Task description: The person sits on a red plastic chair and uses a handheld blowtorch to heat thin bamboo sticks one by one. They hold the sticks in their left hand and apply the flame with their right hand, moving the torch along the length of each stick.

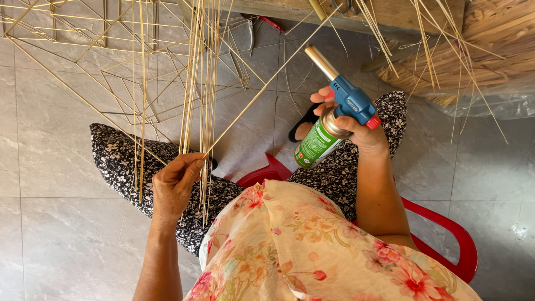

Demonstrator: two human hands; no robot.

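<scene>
My left hand [174, 187] pinches the near end of a thin bamboo stick [262, 89] that slants up to the right. A loose bundle of thin bamboo sticks [198, 83] hangs upright across my left knee, just beside that hand. My right hand [356, 125] grips a gas torch [329, 120]: a green canister with a blue head and a brass nozzle pointing up and left, close to the slanted stick. No flame shows at the nozzle.
A frame of joined bamboo sticks [111, 67] lies on the grey tiled floor at the upper left. Woven bamboo work [479, 50] and a wooden bench edge [345, 17] are at the top right. I sit on a red plastic stool [451, 239].
</scene>
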